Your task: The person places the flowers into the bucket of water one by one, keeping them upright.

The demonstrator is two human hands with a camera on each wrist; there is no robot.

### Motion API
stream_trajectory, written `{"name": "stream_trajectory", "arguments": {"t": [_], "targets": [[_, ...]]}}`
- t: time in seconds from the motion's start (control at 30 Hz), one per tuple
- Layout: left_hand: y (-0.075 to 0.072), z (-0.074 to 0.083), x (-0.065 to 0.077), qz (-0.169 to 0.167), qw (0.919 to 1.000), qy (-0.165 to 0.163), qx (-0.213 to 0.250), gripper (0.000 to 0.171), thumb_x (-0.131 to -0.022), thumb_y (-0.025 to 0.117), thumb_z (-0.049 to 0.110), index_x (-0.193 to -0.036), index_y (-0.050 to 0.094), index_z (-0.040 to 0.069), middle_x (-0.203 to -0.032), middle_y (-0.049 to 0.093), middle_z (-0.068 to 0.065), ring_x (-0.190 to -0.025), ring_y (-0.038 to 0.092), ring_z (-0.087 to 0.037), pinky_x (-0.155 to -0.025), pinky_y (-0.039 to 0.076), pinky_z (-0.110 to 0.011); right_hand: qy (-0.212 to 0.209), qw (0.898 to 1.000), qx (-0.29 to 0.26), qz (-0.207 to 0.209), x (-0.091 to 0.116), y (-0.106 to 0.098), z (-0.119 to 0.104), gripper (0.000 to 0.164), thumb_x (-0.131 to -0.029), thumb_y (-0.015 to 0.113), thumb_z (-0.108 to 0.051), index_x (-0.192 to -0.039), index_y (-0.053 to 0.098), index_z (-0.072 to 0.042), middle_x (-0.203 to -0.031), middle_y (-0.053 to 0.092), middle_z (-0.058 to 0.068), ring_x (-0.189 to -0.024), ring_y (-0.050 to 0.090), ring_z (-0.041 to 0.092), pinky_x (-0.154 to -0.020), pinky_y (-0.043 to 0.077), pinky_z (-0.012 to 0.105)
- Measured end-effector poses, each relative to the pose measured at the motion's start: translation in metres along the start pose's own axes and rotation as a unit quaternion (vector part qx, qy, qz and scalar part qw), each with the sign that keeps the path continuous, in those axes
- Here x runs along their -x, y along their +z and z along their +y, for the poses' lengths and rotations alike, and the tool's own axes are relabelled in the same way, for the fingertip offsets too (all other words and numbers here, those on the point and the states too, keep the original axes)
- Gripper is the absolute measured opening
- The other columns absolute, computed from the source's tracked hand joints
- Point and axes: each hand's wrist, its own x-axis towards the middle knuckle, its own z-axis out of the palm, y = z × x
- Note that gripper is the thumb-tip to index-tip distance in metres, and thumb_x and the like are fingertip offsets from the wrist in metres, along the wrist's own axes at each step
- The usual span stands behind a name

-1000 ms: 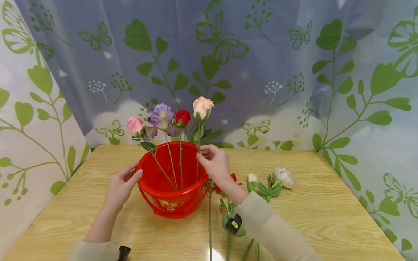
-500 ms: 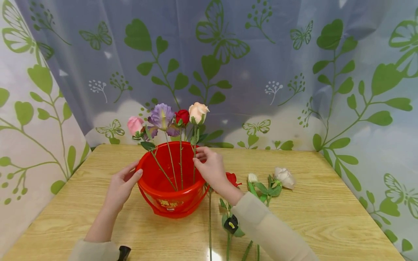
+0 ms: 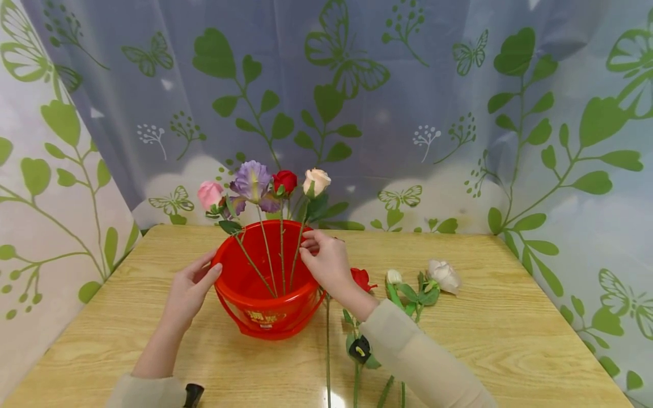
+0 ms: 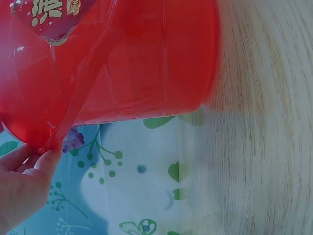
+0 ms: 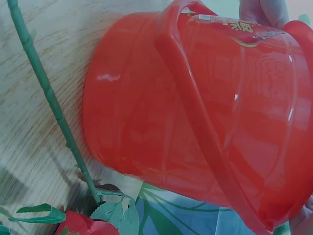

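Peach rose [image 3: 317,182]: sits lower and tilts right now, its stem [image 3: 295,266] inside the red bucket [image 3: 270,304]; I judge it stands unaided.
Right hand [image 3: 329,262]: my fingers look loosened, just beside that stem.
Left hand [image 3: 186,292]: I grip the bucket's rim.
Red rosebud [image 3: 285,181]: beside it, also in the bucket, unmoved.

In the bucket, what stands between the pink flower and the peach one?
A purple flower, then a red rose, both rising from the bucket in the head view.
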Motion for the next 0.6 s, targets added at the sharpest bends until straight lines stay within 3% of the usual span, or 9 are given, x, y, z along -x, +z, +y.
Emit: {"name": "stream_trajectory", "arguments": {"t": [0.3,0.6], "targets": [[0.0,0.001,0.0,0.0,1.0,-0.001,-0.007,0.047,-0.089,0.053,0.018,-0.126,0.042,-0.009,-0.119,0.049,-0.027,-0.085,0.05,0.011,-0.072,0.043,-0.01,-0.009,0.999,-0.026,-0.019,0.003,-0.003,0.0,0.021,-0.081,0.061,-0.004,-0.101,0.061,0.002,-0.091,0.063,0.008,-0.081,0.059,0.016,-0.068,0.049,0.02],[0.001,0.0,0.0,0.003,0.9998,0.009,0.018,0.043,-0.089,0.053,0.013,-0.124,0.043,-0.01,-0.119,0.047,-0.028,-0.086,0.051,0.009,-0.072,0.043,-0.01,-0.007,0.998,-0.065,-0.024,0.013,-0.017,0.004,0.022,-0.081,0.062,-0.005,-0.101,0.061,0.002,-0.095,0.061,0.013,-0.084,0.057,0.018,-0.069,0.049,0.022]]}}
